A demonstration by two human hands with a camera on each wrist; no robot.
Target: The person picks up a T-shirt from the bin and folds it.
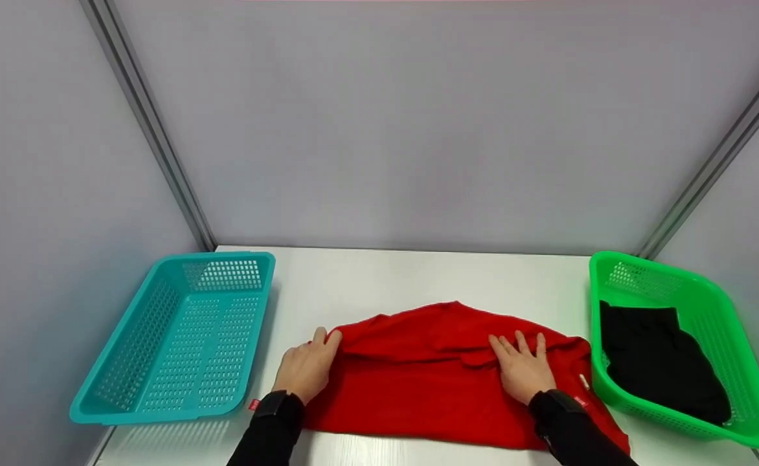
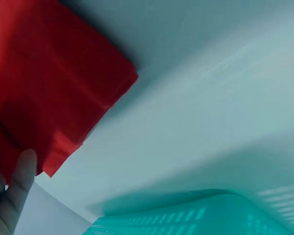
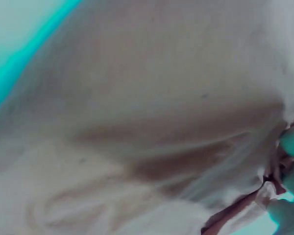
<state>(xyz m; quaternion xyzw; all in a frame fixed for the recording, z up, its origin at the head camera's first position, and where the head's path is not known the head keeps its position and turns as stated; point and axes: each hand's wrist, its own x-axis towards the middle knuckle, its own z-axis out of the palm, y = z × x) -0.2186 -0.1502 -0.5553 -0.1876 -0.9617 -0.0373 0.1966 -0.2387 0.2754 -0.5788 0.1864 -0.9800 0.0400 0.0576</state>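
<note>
Lying on the bench (image 1: 379,278), the red garment (image 1: 418,382) is pinched by the left hand (image 1: 305,369) at its edge and pressed flat by the right hand (image 1: 522,369), fingers spread.

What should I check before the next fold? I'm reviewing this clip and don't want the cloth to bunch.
1. Left hand holds the red cloth at its left edge: ok.
2. Right hand lies flat on the cloth: ok.
3. Cloth smooth: not ok, a ridge runs across its middle.
4. Cloth fully on the table: cannot tell, near edge cut off.
5. Teal basket empty: ok.
6. Green basket has room: ok, one black garment inside.
</note>
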